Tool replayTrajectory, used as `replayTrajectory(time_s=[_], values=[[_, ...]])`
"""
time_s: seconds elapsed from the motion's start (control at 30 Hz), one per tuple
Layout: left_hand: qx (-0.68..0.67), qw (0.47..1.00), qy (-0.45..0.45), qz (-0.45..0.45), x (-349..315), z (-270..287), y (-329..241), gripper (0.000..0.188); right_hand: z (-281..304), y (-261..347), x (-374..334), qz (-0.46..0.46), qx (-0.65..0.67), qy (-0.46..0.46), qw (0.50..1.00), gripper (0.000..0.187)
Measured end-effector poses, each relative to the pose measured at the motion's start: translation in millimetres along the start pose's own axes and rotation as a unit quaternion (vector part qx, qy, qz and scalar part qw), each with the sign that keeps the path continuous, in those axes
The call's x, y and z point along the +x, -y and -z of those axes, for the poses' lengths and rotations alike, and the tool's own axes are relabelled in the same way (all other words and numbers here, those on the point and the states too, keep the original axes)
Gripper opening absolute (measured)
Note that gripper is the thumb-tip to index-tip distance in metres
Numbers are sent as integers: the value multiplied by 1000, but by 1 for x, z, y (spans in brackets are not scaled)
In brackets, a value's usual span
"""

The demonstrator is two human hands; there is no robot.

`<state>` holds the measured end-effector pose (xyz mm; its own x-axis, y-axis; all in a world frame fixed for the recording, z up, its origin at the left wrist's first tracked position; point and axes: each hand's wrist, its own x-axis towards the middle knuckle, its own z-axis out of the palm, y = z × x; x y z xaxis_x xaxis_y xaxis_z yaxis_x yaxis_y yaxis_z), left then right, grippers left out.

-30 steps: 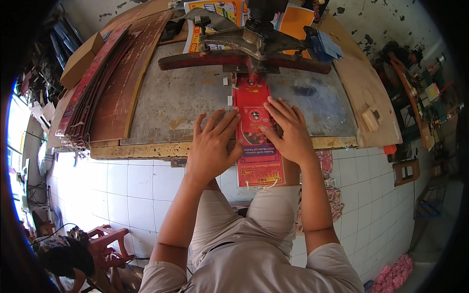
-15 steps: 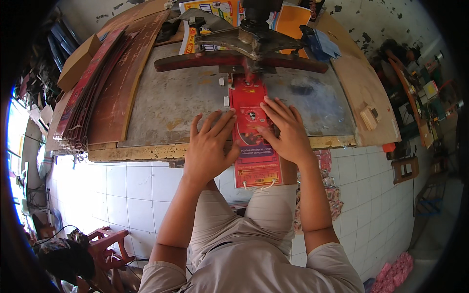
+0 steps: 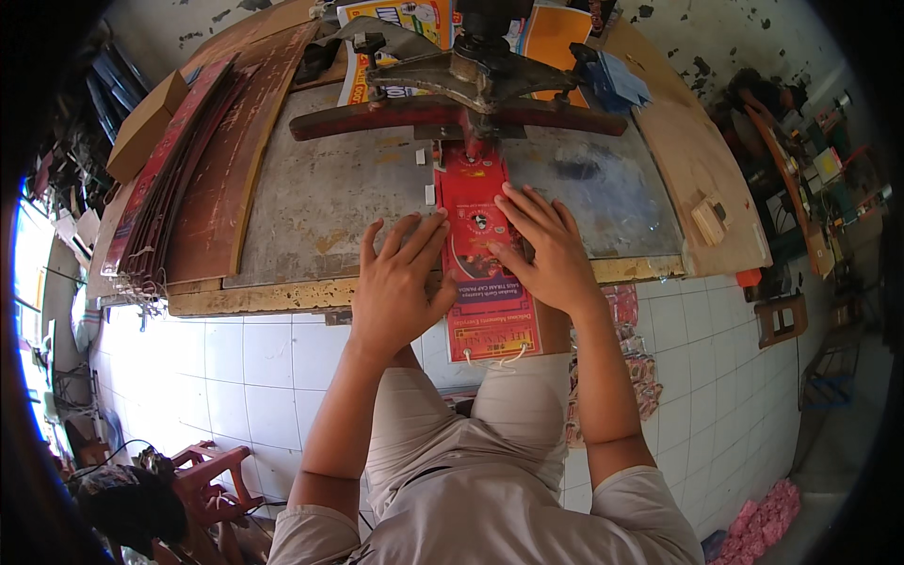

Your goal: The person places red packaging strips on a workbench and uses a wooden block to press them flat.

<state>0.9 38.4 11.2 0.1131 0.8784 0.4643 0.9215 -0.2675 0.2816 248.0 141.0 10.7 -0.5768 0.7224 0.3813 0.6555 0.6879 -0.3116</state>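
A long red printed strip (image 3: 476, 247), with a white cord looped through its near end, lies under the press. Its near end hangs over the table's front edge, above my lap. The far end reaches beneath the dark metal press (image 3: 478, 94) with its wide red crossbar. My left hand (image 3: 400, 282) rests by the strip's left edge, fingers outstretched and the fingertips touching that edge. Across the right edge lies my right hand (image 3: 546, 245), its fingers stretched out flat on the strip. Neither hand is closed round anything.
A stack of folded red-brown strips (image 3: 174, 169) with cords lies at the table's left, beside a cardboard box (image 3: 146, 127). Two small white tabs sit left of the strip. A small wooden block (image 3: 708, 221) is at the right. Behind the press lie colourful printed sheets (image 3: 560, 42).
The whole view has shifted a little. Both hands and the strip keep nearly the same places relative to each other.
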Motion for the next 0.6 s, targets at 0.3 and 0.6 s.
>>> replayTrajectory(time_s=[0.3,0.6], values=[[6,1000,1,-7,-2,1,3,58,11,-9,-6,-5,106,-59,993,56],[0,999,1,-54,-18,3,1,51,127,-231,-101,-279,-312,-227,879,51]])
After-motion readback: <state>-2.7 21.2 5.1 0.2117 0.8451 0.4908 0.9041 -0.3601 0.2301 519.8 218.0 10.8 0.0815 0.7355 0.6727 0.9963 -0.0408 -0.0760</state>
